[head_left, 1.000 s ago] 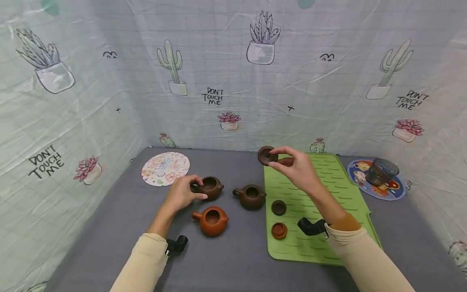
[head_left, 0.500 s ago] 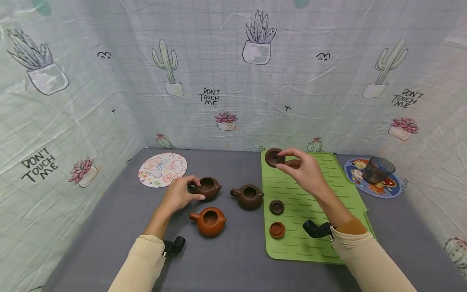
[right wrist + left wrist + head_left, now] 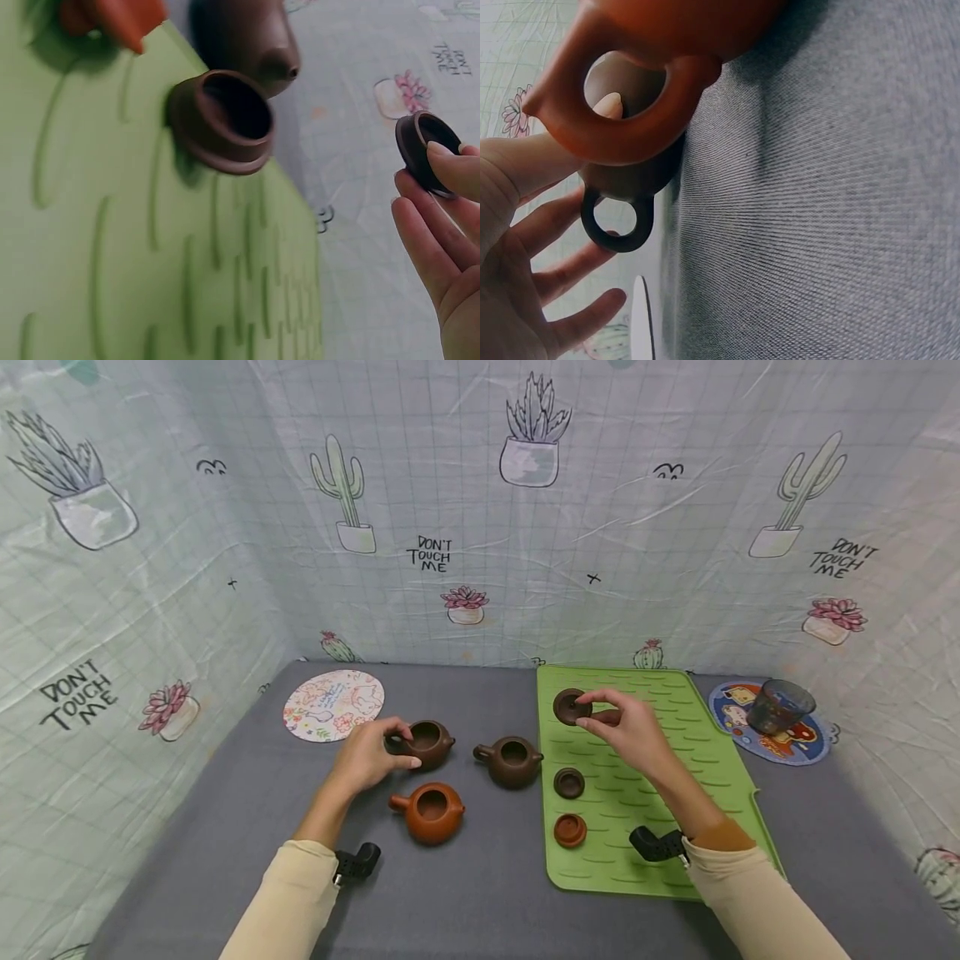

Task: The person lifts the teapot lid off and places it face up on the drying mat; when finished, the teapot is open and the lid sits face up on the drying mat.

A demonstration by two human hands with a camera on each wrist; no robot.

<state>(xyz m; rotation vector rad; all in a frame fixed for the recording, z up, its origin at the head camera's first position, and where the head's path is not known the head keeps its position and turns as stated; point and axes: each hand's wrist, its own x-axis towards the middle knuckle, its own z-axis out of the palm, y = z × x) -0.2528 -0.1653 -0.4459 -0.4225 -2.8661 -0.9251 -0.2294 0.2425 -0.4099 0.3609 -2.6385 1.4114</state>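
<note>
My left hand [image 3: 367, 756] holds a dark brown teapot [image 3: 432, 745] from its handle side, thumb and index finger on either side of it. The teapot stands lidless on the grey cloth. My right hand [image 3: 626, 727] pinches a dark brown teapot lid [image 3: 567, 708] by its edge, over the back left of the green mat [image 3: 637, 868]. In the right wrist view, this lid [image 3: 409, 146] is tilted and off the mat. Another brown teapot [image 3: 513, 768] and an orange teapot [image 3: 442, 827], both lidless, stand near the left hand.
A smaller brown lid [image 3: 569, 783] and an orange lid [image 3: 570, 831] lie along the mat's left side. A dark glass [image 3: 780, 706] stands on a blue round coaster [image 3: 806, 752] at right. A floral round mat [image 3: 330, 706] lies at back left. Printed curtain [image 3: 465, 510] encloses the table.
My right hand has carried the lid to the right and nearer to me, from the mat's back left corner to over the mat. The left hand stays at the teapot.
</note>
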